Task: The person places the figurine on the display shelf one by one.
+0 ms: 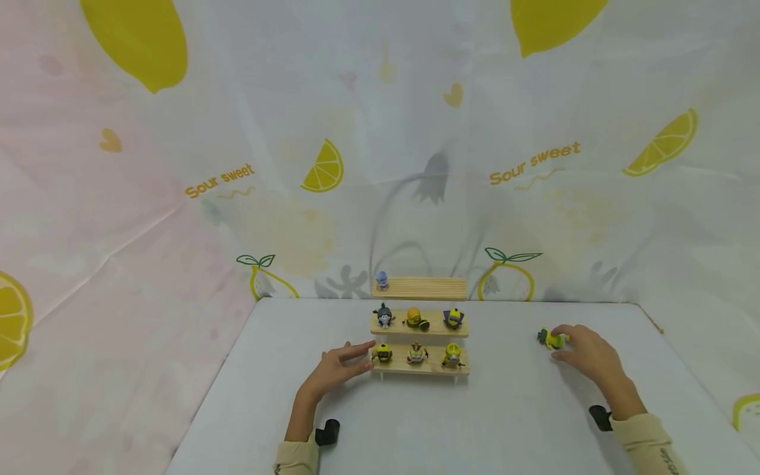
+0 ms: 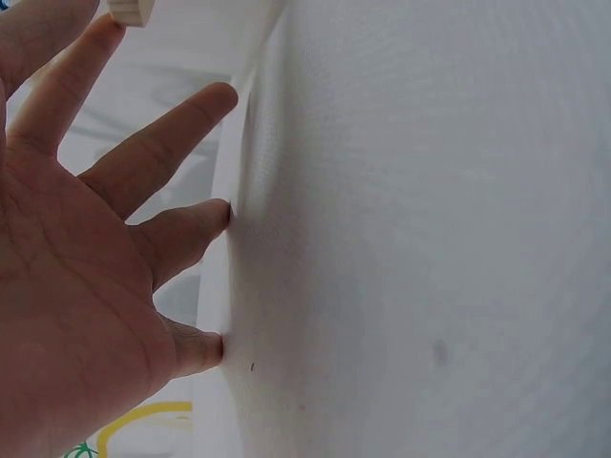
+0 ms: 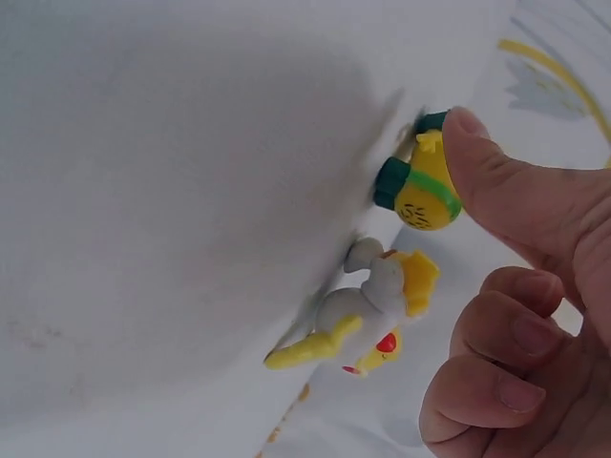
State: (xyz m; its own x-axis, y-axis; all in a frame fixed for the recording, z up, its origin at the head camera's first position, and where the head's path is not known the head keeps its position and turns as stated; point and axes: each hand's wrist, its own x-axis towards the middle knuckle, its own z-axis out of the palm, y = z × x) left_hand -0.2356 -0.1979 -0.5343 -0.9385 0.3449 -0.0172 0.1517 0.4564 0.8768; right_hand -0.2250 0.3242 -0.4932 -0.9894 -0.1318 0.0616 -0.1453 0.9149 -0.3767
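In the head view, my left hand [image 1: 341, 369] lies at the left end of the small wooden shelf [image 1: 418, 371], fingers spread and reaching to its edge. The left wrist view shows this hand [image 2: 86, 258] with its fingers extended. On the right, my right hand [image 1: 588, 353] pinches a yellow-and-green figurine [image 3: 430, 191] low over the white table. Its thumb [image 3: 496, 176] presses against the figurine; the index fingertip is hidden in the right wrist view. Close by lies a white-and-yellow figurine [image 3: 353, 305]. The other fingers are curled beside them.
Three tiers make up the shelf. A small blue figurine [image 1: 382, 281] stands at the left of the top tier [image 1: 424, 288]. Several figurines fill the lower two tiers. Behind the table [image 1: 505, 396] hangs a lemon-printed cloth [image 1: 392, 218].
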